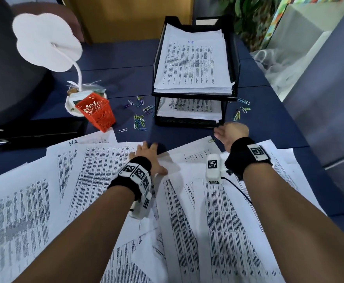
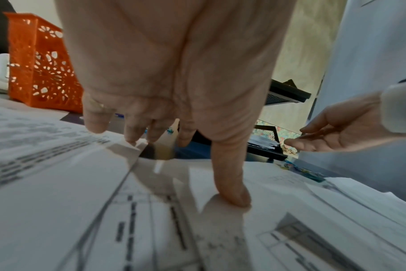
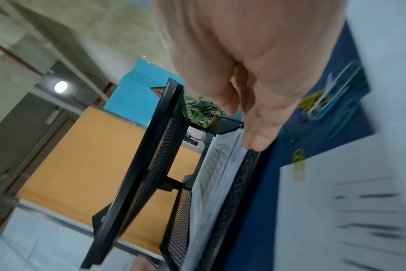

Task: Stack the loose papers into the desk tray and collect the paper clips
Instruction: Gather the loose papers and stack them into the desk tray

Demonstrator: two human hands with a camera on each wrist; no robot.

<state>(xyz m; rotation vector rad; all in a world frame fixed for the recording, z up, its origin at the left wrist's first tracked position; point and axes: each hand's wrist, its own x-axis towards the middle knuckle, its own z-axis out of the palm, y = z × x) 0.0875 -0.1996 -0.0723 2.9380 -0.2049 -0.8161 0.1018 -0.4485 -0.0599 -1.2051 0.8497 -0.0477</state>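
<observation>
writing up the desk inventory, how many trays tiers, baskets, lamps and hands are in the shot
desk tray tiers: 2
orange basket: 1
white lamp: 1
hands: 2, left hand resting on the loose papers, right hand by the lower tier
total: 6

Handwritten letters "HR" [image 1: 73, 142] stand at the top edge of a loose sheet [image 1: 65, 160] left of centre in the head view. Blue handwriting heads the top sheet [image 1: 191, 58] in the paper tray [image 1: 236, 64], too small to read. The printed tables on the papers are blurred beyond reading.
</observation>
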